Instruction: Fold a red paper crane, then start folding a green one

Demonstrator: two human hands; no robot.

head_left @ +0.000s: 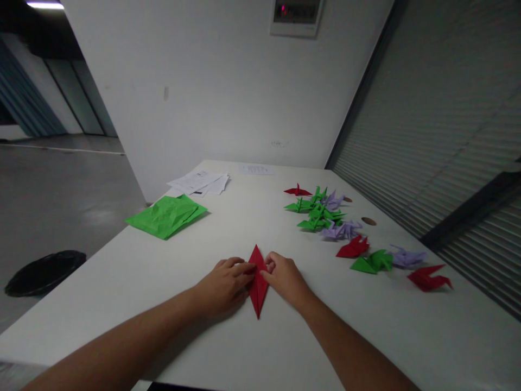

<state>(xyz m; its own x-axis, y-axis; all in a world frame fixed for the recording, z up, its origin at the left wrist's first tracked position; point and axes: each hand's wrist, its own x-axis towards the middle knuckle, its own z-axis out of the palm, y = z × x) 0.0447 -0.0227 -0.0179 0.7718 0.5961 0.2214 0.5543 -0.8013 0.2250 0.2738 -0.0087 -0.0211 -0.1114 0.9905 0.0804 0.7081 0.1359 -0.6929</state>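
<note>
A red origami paper (258, 290), folded into a narrow upright diamond with a crease down its middle, lies on the white table in front of me. My left hand (228, 282) holds its left side, fingers closed together and their tips over the paper; the left thumb is hidden. On the right edge, my right hand (284, 278) pinches the paper between thumb and curled index finger. Both hands are at the middle of the diamond, leaving its top and bottom points in sight.
Green paper sheets (166, 216) lie at the left, before printed white papers (201, 182). Several folded cranes in green (321, 217), purple (407, 256) and red (429, 278) spread along the right side. A black-lined bin (44, 273) stands left of the table; a blind (439, 136) borders the right.
</note>
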